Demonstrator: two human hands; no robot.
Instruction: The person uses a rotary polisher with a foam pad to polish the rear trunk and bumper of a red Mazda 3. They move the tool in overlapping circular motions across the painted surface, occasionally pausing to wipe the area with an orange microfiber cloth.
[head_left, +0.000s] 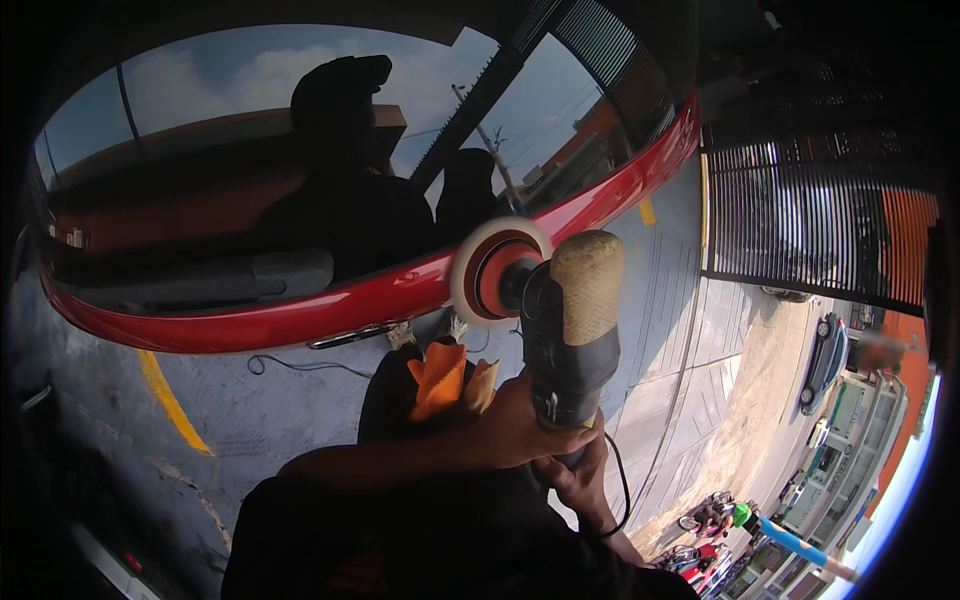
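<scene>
Both my hands are on a corded rotary polisher with a black body and a worn tan cover at its head. My left hand closes around the body, below the cover. Beneath it, my right hand grips the rear part near the cord. The polisher's pale round pad, on a red backing, stands on edge at the red painted strip of a vehicle, beside the dark glass. Whether the pad touches the paint or is spinning, I cannot tell.
An orange cloth and a pale cloth hang at my waist. A dark cord lies on the concrete, near a yellow painted line. A slatted metal gate stands at right, with a parked car and motorcycles beyond.
</scene>
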